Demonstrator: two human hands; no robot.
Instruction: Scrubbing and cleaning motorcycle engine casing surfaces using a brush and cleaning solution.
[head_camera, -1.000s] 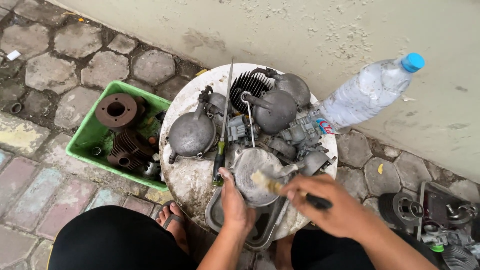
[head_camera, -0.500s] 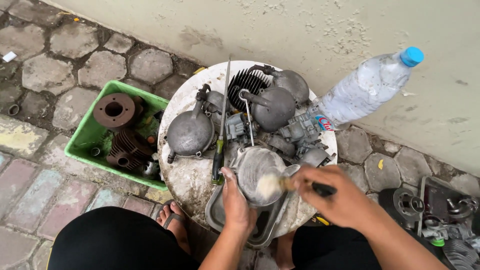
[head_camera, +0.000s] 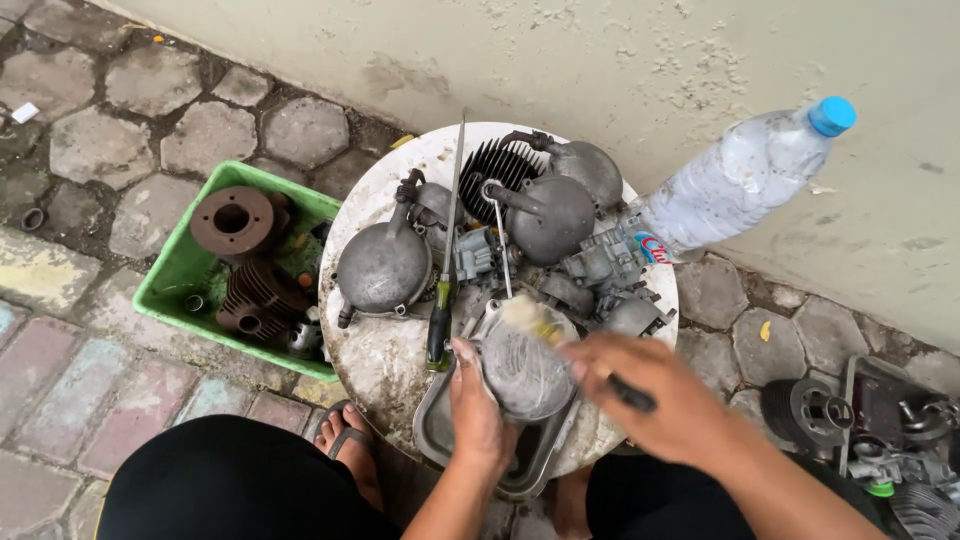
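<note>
My left hand grips the left side of a round grey metal engine cover, which sits over a shallow metal tray at the near edge of a round white table. My right hand holds a dark-handled brush, its pale bristles on the far rim of the cover. Both hands are closed on what they hold.
Several grey engine parts and a finned black cylinder crowd the table, with a long screwdriver among them. A clear plastic bottle with a blue cap stands at the right. A green crate of rusty parts is left; more parts lie right.
The brush tip has moved up and to the far rim of the cover. My right hand shifted slightly left. My left hand keeps its grip.
</note>
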